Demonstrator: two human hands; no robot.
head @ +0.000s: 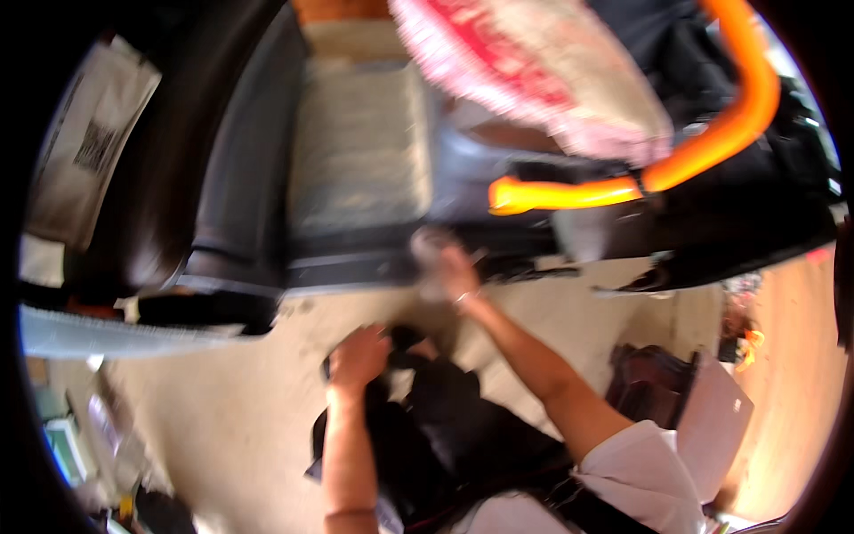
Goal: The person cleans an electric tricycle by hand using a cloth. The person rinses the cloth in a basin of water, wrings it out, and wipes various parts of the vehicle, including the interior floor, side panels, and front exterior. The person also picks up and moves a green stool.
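Observation:
My right hand [459,274] reaches forward to the front edge of a dark leather-look sofa [247,160]. A blurred greyish item [430,250], possibly a cloth, is in its fingers; its exact kind cannot be made out. This hand wears a thin band at the wrist. Nearer my body, my left hand [360,355] rests by my knee, with its fingers curled and partly hidden. Between the sofa's dark sides lies a worn beige seat section [363,143], with no cushion over it.
A pink, red and cream cushion [540,73] leans on the sofa. Beside it a bright orange tube [707,153] bends across black material. Below is the beige floor [220,394]. A grey panel [717,414] stands at right; assorted items [100,427] lie at left.

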